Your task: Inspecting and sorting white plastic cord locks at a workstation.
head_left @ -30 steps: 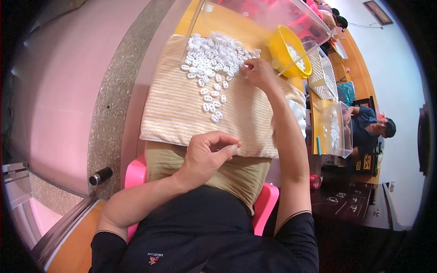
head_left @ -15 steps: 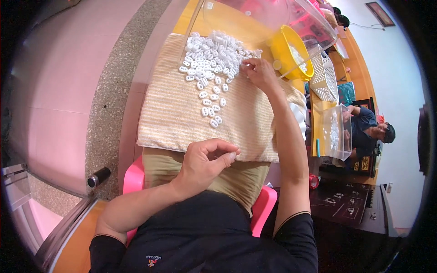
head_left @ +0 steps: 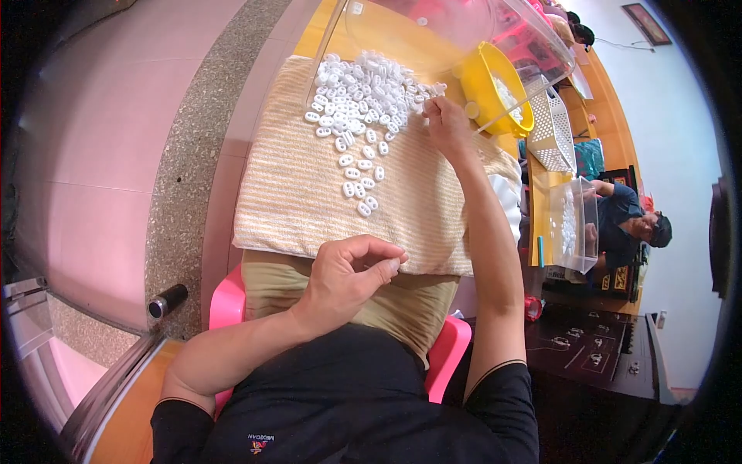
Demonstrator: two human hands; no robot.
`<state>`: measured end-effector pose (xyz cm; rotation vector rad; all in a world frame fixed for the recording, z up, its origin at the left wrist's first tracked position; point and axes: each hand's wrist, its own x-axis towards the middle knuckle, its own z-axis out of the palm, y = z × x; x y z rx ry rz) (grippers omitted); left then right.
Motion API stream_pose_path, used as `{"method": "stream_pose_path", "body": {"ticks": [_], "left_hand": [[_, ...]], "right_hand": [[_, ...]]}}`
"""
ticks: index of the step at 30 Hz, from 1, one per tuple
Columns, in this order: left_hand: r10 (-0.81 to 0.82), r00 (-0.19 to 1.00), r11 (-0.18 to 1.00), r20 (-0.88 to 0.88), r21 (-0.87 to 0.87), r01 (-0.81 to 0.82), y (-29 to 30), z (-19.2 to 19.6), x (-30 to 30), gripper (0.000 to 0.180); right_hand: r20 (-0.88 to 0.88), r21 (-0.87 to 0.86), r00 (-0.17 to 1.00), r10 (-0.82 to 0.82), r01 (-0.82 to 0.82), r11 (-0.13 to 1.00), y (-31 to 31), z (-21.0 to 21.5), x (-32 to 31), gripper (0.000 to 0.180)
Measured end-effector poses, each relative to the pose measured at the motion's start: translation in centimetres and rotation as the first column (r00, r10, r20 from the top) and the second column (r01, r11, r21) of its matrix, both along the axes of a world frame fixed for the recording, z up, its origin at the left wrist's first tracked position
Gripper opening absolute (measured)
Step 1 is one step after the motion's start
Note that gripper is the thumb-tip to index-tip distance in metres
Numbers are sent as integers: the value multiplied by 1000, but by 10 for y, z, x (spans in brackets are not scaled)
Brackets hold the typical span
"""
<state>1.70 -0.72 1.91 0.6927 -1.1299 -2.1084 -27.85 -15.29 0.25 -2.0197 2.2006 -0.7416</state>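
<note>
Many small white oval plastic pieces with two holes (head_left: 362, 93) lie heaped on a cream striped towel (head_left: 286, 193). Several of them trail off from the heap toward me. My right hand (head_left: 448, 131) is at the heap's right edge with its fingers curled in. Whatever those fingers hold is hidden. Over the towel's near edge, above my lap, my left hand (head_left: 348, 274) is bent with thumb and forefinger tips close together in a pinch. Anything between them is too small to make out.
A clear plastic box (head_left: 410, 39) stands over the table's far part. To its right are a yellow basin (head_left: 483, 81) with white pieces in it and a white perforated basket (head_left: 550, 127). Further right, a person (head_left: 618, 213) sits by another clear bin (head_left: 587, 232).
My right hand has drawn slightly to the right, away from the heap, and its fingers have curled in more. My left hand stays where it was.
</note>
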Motion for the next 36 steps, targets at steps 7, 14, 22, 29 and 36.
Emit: {"method": "stream_pose_path", "body": {"ticks": [7,14,22,29,36], "left_hand": [[2,1000,1000,17,-24,-2,0,1,1,13],[-20,1000,1000,7,-13,20,1,-2,0,14],[-6,1000,1000,-14,16,6,2,-4,-1,15],[-8,1000,1000,-22,9,8,1,-4,-1,15],[-3,1000,1000,-22,12,3,3,-6,-2,15]], "right_hand": [[211,3,977,-31,31,1000,2,0,-1,18],[-129,-51,991,38,-45,998,8,-1,-11,20],[-274,97,961,-33,62,993,0,14,24,21],[-208,89,978,12,7,996,-10,7,17,16],[-182,90,976,115,-100,991,-7,8,13,14]]}}
